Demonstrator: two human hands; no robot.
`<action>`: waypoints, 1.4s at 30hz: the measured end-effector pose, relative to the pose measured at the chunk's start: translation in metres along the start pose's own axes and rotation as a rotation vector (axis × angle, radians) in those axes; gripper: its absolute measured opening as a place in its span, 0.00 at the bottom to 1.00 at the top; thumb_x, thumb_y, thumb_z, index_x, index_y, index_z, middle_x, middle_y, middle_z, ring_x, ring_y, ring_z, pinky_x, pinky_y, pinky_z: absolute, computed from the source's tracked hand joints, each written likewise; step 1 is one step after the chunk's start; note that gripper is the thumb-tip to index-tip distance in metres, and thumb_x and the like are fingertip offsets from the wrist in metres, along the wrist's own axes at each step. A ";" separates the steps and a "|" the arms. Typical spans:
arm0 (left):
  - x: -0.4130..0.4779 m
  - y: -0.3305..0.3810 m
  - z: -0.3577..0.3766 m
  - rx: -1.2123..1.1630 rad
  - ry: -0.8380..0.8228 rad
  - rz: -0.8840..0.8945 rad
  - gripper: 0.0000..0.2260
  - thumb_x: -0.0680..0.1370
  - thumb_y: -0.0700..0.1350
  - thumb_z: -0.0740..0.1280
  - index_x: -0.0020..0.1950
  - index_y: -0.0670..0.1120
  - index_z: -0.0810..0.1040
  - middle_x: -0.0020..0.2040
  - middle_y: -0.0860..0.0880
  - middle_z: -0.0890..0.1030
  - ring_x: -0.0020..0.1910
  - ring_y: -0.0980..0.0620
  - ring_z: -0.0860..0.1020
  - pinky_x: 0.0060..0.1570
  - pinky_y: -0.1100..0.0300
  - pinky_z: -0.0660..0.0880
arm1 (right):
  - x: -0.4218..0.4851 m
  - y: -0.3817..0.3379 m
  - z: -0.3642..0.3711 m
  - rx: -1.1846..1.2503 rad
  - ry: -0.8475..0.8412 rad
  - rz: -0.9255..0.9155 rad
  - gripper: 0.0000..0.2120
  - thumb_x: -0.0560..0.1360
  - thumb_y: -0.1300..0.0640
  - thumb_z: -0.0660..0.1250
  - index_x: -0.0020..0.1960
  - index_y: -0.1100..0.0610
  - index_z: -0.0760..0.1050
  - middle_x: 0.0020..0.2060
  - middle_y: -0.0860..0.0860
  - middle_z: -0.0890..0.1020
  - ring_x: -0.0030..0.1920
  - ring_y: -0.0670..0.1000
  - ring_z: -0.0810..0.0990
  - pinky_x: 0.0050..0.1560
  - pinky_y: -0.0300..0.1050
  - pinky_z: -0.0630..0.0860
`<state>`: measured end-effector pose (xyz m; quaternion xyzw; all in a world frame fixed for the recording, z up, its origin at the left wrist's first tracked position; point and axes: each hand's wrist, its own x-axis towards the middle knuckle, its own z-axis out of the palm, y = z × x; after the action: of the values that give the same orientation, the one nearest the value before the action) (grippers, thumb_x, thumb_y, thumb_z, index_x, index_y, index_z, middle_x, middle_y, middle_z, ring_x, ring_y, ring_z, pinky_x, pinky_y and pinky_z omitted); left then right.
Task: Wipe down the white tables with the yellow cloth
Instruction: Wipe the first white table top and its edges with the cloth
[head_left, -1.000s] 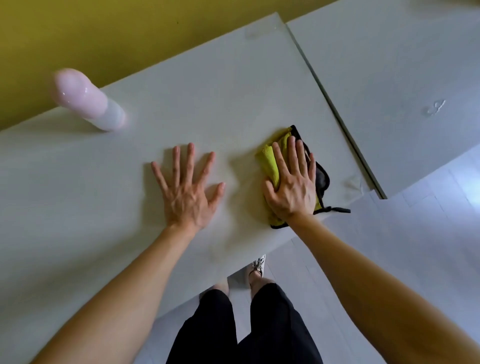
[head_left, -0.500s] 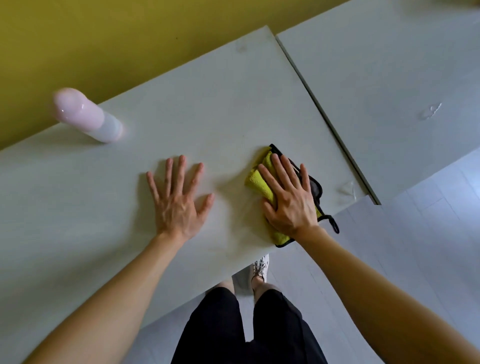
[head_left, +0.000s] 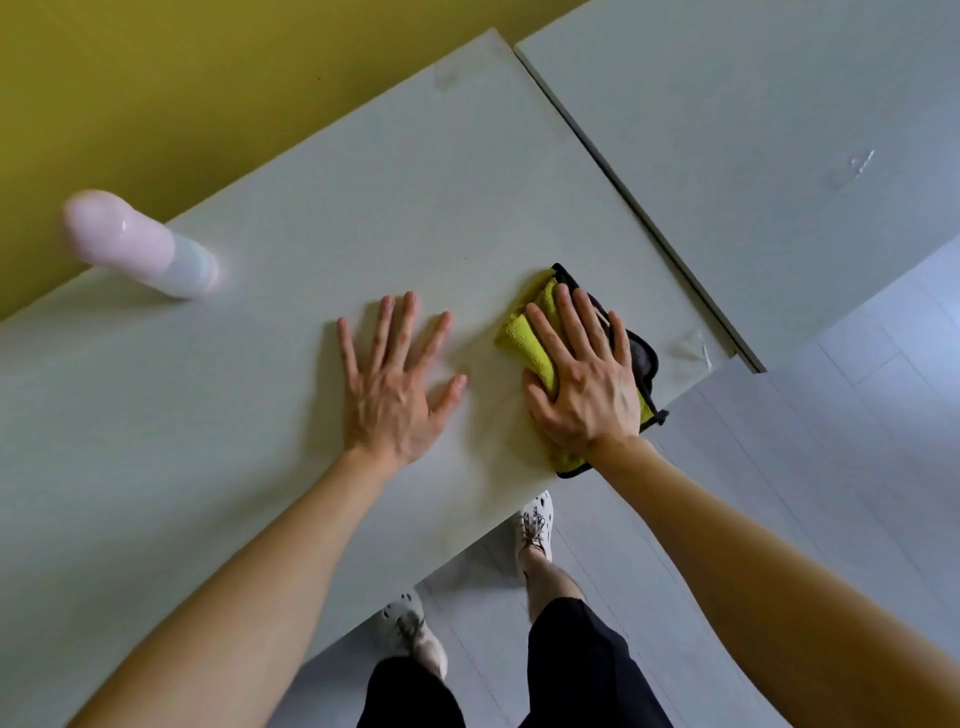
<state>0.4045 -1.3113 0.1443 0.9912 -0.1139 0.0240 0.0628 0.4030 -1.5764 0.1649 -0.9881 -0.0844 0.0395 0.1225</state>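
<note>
A folded yellow cloth (head_left: 524, 340) with a black edge lies on the near white table (head_left: 363, 218), close to its front right corner. My right hand (head_left: 582, 379) presses flat on the cloth with straight fingers, covering most of it. My left hand (head_left: 395, 384) rests flat on the bare tabletop just left of the cloth, fingers spread. A second white table (head_left: 753, 119) stands to the right, separated by a narrow gap.
A pink and white bottle (head_left: 140, 247) stands at the table's far left edge, by the yellow wall (head_left: 182, 93). Small wet marks (head_left: 857, 163) show on the right table. My legs and white shoes (head_left: 535, 519) are on the grey floor below the front edge.
My right hand has slid the cloth towards the table's front edge and slightly left. My left hand stays flat on the table beside it.
</note>
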 end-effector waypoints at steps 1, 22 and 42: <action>0.000 0.000 0.000 -0.002 -0.006 -0.001 0.34 0.85 0.68 0.58 0.89 0.59 0.56 0.90 0.46 0.50 0.90 0.44 0.48 0.81 0.25 0.48 | -0.002 -0.005 0.002 -0.009 0.000 0.022 0.39 0.83 0.35 0.57 0.89 0.43 0.48 0.89 0.51 0.46 0.89 0.54 0.41 0.86 0.68 0.46; -0.203 -0.135 -0.059 -0.095 -0.022 -0.088 0.26 0.87 0.51 0.63 0.84 0.44 0.71 0.87 0.43 0.62 0.87 0.42 0.60 0.83 0.37 0.62 | -0.034 -0.149 0.036 -0.128 -0.199 -0.460 0.37 0.87 0.34 0.49 0.90 0.46 0.43 0.89 0.54 0.43 0.88 0.57 0.40 0.85 0.72 0.47; -0.639 -0.371 -0.139 -0.096 0.086 -1.255 0.19 0.82 0.51 0.71 0.71 0.45 0.78 0.68 0.45 0.81 0.69 0.41 0.78 0.69 0.42 0.77 | -0.176 -0.656 0.177 -0.311 -0.387 -1.227 0.35 0.87 0.33 0.41 0.89 0.45 0.40 0.88 0.53 0.37 0.87 0.56 0.33 0.84 0.71 0.41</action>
<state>-0.1369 -0.7921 0.1983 0.8635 0.4910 0.0175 0.1138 0.1099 -0.9387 0.1674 -0.7420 -0.6571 0.1269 -0.0388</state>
